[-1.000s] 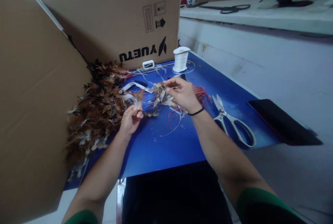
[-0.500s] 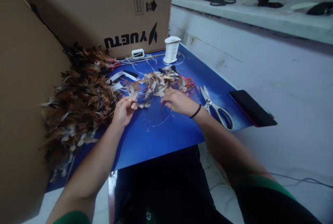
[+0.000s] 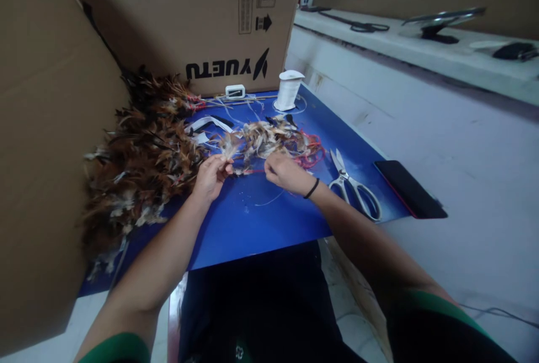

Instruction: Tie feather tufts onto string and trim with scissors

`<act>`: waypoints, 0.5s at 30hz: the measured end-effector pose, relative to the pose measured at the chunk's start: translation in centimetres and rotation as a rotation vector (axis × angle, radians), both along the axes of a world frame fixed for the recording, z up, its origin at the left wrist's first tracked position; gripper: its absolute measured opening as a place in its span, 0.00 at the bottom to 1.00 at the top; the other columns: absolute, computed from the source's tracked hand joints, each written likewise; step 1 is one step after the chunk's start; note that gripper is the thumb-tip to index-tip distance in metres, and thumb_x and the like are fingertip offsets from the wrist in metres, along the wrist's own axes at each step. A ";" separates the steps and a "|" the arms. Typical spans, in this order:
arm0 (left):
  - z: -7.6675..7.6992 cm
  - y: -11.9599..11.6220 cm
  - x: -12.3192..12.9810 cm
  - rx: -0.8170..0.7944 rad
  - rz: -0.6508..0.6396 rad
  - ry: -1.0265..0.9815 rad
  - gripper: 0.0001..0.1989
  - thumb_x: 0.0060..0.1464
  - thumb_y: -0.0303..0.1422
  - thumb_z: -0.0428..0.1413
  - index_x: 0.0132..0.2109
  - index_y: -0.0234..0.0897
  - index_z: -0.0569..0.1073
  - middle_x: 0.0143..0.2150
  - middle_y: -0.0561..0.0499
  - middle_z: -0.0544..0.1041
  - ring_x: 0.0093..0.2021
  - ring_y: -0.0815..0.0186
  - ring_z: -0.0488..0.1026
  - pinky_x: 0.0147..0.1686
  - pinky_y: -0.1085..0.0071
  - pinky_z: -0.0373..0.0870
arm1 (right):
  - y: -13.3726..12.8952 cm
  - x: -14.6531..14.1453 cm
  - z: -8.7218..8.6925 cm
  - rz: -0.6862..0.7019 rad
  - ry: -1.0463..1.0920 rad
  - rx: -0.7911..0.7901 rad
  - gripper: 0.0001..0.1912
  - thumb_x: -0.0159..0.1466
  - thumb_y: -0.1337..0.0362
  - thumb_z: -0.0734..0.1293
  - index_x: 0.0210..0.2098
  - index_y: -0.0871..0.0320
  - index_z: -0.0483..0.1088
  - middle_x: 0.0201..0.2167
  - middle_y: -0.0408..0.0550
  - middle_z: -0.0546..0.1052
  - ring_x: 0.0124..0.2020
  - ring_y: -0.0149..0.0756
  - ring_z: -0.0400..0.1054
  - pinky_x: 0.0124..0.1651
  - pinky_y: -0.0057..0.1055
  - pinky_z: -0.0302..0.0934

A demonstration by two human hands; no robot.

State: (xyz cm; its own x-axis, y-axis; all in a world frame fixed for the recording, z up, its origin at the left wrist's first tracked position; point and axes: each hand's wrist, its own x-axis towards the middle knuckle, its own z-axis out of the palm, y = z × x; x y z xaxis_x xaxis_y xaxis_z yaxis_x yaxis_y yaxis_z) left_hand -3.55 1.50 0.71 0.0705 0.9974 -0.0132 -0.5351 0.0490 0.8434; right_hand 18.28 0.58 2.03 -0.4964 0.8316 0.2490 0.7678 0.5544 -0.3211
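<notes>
The left hand (image 3: 213, 176) is pinched on a feather tuft (image 3: 229, 146) that points to the far side. To its right, the right hand (image 3: 288, 173) grips a red thread (image 3: 256, 171), which runs left to right between the hands, nearly level.

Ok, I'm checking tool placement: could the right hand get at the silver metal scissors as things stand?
Probably yes: the scissors lie beside the right forearm, nothing seen on top, but the right hand seems to hold a thin red string.
</notes>
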 end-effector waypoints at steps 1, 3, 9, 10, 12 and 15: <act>0.0 0.0 0.0 -0.009 0.007 0.001 0.06 0.40 0.29 0.61 0.26 0.33 0.71 0.25 0.53 0.74 0.21 0.75 0.66 0.24 0.77 0.67 | 0.0 -0.1 0.5 -0.032 0.100 -0.015 0.04 0.57 0.72 0.59 0.29 0.60 0.65 0.27 0.46 0.69 0.29 0.31 0.60 0.37 0.29 0.54; 0.0 0.0 0.0 -0.029 0.026 0.002 0.06 0.40 0.29 0.61 0.26 0.34 0.71 0.25 0.53 0.74 0.22 0.75 0.67 0.24 0.78 0.67 | 0.2 -0.4 1.6 -0.095 0.281 -0.034 0.04 0.58 0.70 0.60 0.31 0.59 0.65 0.25 0.43 0.69 0.25 0.28 0.61 0.33 0.27 0.55; -0.2 0.3 -0.2 -0.049 0.070 -0.007 0.09 0.38 0.30 0.62 0.28 0.34 0.71 0.25 0.54 0.75 0.25 0.73 0.70 0.23 0.79 0.66 | 1.5 -2.2 2.7 -0.109 0.389 -0.014 0.11 0.60 0.69 0.61 0.40 0.59 0.72 0.28 0.45 0.76 0.26 0.29 0.67 0.35 0.28 0.59; -0.3 0.3 -0.2 -0.053 0.080 -0.011 0.09 0.38 0.30 0.62 0.29 0.35 0.71 0.25 0.54 0.75 0.25 0.73 0.70 0.23 0.79 0.66 | 1.7 -2.6 2.4 -0.105 0.380 0.010 0.10 0.60 0.69 0.61 0.38 0.59 0.73 0.29 0.46 0.77 0.28 0.30 0.68 0.36 0.28 0.60; -0.4 0.4 -0.3 -0.070 0.108 -0.013 0.09 0.39 0.30 0.62 0.29 0.35 0.71 0.26 0.54 0.75 0.26 0.73 0.71 0.24 0.79 0.66 | 2.0 -3.1 1.5 -0.097 0.367 0.066 0.08 0.60 0.68 0.62 0.33 0.59 0.74 0.30 0.47 0.78 0.31 0.32 0.69 0.38 0.30 0.60; -0.4 0.4 -0.3 -0.101 0.154 0.004 0.08 0.40 0.30 0.62 0.30 0.34 0.72 0.27 0.53 0.76 0.28 0.72 0.72 0.25 0.79 0.67 | 2.0 -3.4 0.3 -0.110 0.360 0.161 0.09 0.61 0.68 0.62 0.31 0.59 0.74 0.30 0.46 0.77 0.32 0.33 0.70 0.39 0.29 0.60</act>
State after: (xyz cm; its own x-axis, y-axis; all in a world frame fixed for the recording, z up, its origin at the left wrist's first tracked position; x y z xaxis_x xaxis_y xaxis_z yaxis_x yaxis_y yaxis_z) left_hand -3.81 1.95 0.34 -0.0831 0.9900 -0.1137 -0.5395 0.0513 0.8404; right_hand 14.87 2.57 2.35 -0.2643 0.8109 0.5221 0.6796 0.5407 -0.4957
